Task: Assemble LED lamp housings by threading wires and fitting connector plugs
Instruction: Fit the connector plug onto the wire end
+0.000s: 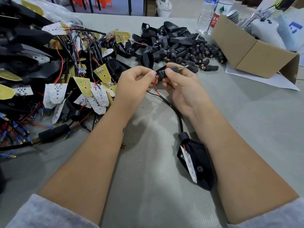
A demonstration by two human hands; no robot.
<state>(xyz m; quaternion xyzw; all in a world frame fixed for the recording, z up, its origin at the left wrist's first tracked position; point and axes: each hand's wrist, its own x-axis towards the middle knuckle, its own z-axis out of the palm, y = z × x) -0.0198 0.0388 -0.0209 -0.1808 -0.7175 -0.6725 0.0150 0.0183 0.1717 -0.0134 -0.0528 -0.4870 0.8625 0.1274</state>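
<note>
Cardboard box [251, 51]: upper right of the frame, lying on its side on the table [148, 162], open flap toward the centre; contents not visible.
White sheet [263, 79]: flat under the box.
Water bottles [212, 12]: two clear ones, upright, top of the frame just left of the box.
Connector plugs [197, 53]: loose black heap, upper centre, just left of the box, mixed with empty black housing shells [164, 35].
Wired LED boards [57, 92]: big tangle at left, white and yellow boards with red and black wires among black housings.
Left hand [134, 79]: centre of the frame, fingers curled, pinching the red wire [156, 87] just beside the plug.
Right hand [179, 84]: fingers curled, thumb and forefinger gripping a black connector plug [166, 71]; brass thread and blue tip poking out toward the right.
Black cable [174, 109]: running down from the hands, between the forearms, to the housing.
Lamp housing [199, 163]: lower right of centre on the table, beside the right forearm, white LED board [189, 163] tilted inside.
</note>
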